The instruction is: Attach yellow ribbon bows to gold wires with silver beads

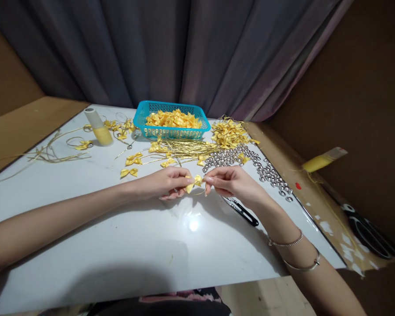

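Observation:
A small yellow ribbon bow [197, 180] is stretched between my two hands above the white tabletop. My left hand [175, 181] pinches the bow's left side between thumb and fingers. From the other side my right hand [228, 181] is closed at the bow's right edge, where a thin gold cord [202, 192] loops below it. Whether the right fingertips hold the cord, the ribbon or both is too small to tell. Just behind my hands lie loose yellow bows [129, 173] and a bundle of gold cords [189, 149]. Silver beads [230, 156] are spread behind my right hand.
A blue basket [171, 131] full of yellow bows stands at the back, beside a heap of corded bows [228, 133]. A bottle with yellow contents [100, 129] is at left. Black-handled snips [243, 213] lie under my right wrist; scissors [365, 228] rest far right.

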Action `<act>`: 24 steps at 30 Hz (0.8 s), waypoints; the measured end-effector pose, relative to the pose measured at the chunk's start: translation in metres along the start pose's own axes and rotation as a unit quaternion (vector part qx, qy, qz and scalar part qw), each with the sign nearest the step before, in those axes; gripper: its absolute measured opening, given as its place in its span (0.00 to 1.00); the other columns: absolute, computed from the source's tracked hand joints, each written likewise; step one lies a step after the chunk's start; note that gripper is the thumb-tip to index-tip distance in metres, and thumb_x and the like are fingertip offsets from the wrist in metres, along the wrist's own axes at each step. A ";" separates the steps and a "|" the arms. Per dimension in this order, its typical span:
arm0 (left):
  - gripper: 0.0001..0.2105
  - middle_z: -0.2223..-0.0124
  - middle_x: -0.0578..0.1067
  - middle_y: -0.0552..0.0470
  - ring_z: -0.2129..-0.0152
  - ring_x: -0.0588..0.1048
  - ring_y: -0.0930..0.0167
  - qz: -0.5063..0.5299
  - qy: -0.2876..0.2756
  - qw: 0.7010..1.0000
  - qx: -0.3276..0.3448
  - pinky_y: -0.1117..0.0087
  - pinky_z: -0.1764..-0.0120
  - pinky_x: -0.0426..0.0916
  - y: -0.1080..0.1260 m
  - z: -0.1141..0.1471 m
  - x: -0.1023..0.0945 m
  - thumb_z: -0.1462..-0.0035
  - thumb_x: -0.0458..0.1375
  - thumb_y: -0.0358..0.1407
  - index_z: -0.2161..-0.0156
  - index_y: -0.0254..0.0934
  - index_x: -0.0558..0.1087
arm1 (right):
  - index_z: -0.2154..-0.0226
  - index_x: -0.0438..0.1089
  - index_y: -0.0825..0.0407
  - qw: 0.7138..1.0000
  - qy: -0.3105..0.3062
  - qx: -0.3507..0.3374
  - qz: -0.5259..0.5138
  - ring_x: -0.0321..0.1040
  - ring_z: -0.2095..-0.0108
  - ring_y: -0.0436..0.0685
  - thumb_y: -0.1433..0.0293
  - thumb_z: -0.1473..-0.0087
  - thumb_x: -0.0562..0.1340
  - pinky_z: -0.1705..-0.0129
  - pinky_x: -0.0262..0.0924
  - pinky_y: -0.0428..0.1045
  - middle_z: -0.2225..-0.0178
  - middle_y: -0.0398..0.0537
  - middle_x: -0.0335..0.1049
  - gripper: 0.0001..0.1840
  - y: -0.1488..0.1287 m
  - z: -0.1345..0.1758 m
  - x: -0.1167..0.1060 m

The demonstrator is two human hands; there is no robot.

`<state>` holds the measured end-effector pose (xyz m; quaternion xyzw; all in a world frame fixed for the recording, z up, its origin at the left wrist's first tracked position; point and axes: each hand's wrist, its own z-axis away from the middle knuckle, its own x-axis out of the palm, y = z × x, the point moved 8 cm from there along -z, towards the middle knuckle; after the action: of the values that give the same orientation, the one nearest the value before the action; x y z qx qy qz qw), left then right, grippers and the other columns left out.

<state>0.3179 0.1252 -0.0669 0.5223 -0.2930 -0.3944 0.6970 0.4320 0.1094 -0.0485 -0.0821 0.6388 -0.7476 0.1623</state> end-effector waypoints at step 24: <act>0.11 0.79 0.62 0.59 0.88 0.57 0.81 -0.027 -0.036 0.999 0.029 0.81 0.87 0.50 0.005 0.004 0.007 0.39 0.51 0.40 0.69 0.35 0.63 | 0.77 0.69 0.56 0.991 0.086 0.021 -0.100 0.43 0.88 0.39 0.61 0.60 0.70 0.87 0.30 0.44 0.77 0.45 0.71 0.16 0.007 0.000 0.001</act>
<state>0.3197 0.1181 -0.0609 0.5354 -0.3151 -0.4232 0.6595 0.4322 0.1082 -0.0558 -0.0775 0.6228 -0.7778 0.0328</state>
